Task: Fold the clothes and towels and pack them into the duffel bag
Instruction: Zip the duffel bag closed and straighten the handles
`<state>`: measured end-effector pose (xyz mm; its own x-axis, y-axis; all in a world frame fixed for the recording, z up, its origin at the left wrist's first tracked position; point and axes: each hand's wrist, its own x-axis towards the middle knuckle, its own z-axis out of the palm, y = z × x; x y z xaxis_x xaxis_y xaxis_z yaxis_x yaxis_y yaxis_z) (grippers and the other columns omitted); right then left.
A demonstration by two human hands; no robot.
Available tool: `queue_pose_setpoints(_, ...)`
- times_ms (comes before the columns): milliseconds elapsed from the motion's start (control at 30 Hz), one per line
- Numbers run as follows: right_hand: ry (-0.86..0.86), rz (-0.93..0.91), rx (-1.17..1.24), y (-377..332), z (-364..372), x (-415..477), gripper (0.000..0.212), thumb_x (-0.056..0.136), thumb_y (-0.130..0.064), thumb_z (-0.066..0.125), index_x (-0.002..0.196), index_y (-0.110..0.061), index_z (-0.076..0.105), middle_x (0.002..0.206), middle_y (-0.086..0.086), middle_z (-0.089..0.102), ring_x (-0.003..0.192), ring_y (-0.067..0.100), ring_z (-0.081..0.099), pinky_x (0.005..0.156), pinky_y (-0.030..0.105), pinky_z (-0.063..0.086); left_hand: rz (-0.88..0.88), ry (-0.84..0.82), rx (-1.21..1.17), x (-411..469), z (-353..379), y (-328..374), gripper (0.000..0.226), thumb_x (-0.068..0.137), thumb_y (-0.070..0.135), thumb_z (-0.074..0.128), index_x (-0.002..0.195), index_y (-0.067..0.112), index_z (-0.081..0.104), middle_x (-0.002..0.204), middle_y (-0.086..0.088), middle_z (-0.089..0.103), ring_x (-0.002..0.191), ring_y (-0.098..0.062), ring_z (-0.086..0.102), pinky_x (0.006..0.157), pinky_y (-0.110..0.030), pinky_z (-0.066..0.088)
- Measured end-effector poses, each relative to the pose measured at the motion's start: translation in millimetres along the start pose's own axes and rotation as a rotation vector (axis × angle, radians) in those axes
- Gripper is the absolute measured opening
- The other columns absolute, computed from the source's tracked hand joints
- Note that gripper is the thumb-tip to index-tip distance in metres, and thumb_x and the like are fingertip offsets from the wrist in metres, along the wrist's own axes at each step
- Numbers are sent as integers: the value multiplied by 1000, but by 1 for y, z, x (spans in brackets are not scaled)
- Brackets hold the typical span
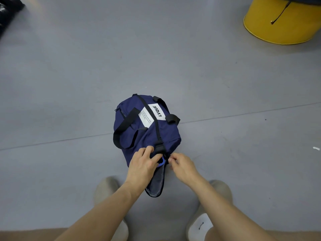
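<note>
A navy duffel bag (147,129) with black straps and a white label lies on the grey floor in front of me. Its near end gapes a little, showing a grey lining. My left hand (143,162) grips the bag's fabric at the near end, just left of the black strap buckle. My right hand (182,165) pinches something small at the bag's near edge, probably the zipper pull; the thing itself is hidden by my fingers. No clothes or towels show outside the bag.
A yellow drum (284,23) stands at the far right. Something black and shiny (8,11) lies in the far left corner. My two feet (107,192) in light shoes stand on either side of the bag's near end. A small white scrap (316,148) lies at right.
</note>
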<state>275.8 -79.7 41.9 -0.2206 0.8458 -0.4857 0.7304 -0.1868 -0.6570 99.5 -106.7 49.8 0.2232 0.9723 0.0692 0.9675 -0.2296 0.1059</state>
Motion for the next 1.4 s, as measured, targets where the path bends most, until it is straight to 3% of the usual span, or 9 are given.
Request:
queue_pose_setpoints(333,-89,-47,-72,-11,-13,7,19,102,-20,47,88,-16,60,96,3,63,93,24,63,82,36,47,-43,-9,46,2,16,1,39,67,17,87,97,22,62,110,-8,54,91,-30,53,69,-37,44)
queue_pose_setpoints(533,-89,265,736,-13,0,-1,23,107,-15,40,93,-9,57,96,8,68,94,27,71,95,43,56,-41,-19,5,5,11,12,50,62,7,82,104,25,62,119,-10,51,103,-33,52,80,-40,45)
queue_pose_setpoints(733,-50,396,1178,-16,1,-1,20,108,-14,41,96,-8,55,90,12,63,79,30,69,88,49,57,-10,-4,-68,4,7,12,8,85,28,68,87,21,64,127,-7,48,112,-31,51,88,-39,45)
queue_pose_setpoints(833,-52,385,1143,-18,0,0,23,108,-15,39,92,-10,55,92,12,64,83,31,70,83,45,58,-4,-39,-51,4,6,8,27,80,47,71,84,21,66,130,-6,49,115,-27,48,91,-39,47)
queue_pose_setpoints(967,-70,362,1008,-15,-4,2,22,108,-18,39,95,-8,54,100,13,67,93,30,73,84,42,59,4,-37,-3,8,7,8,13,76,24,81,82,19,71,127,-7,52,110,-30,53,83,-39,51)
queue_pose_setpoints(1067,-15,188,444,-11,-13,2,22,106,-21,40,92,-15,56,92,6,71,84,22,73,87,43,57,50,-19,22,10,11,5,11,81,18,76,88,21,69,126,-9,52,101,-31,54,79,-40,51)
queue_pose_setpoints(1200,25,-98,-331,-18,-22,-1,21,105,-29,37,93,-16,49,90,9,67,80,34,59,70,41,47,25,-1,-10,15,9,0,13,80,17,78,86,21,67,116,-8,54,88,-28,55,68,-38,52)
queue_pose_setpoints(1300,55,-145,-352,-24,-15,-9,20,106,-31,37,94,-18,47,88,8,66,75,32,51,69,41,46,-24,-11,-46,16,7,-3,10,82,18,78,85,19,69,111,-5,55,83,-26,54,64,-37,52)
queue_pose_setpoints(1400,89,-99,-198,-20,-7,-15,22,105,-32,41,95,-18,55,81,4,67,77,30,62,72,40,49,-83,-24,-113,9,5,-4,8,84,23,77,87,21,70,114,-2,54,86,-25,55,64,-35,52)
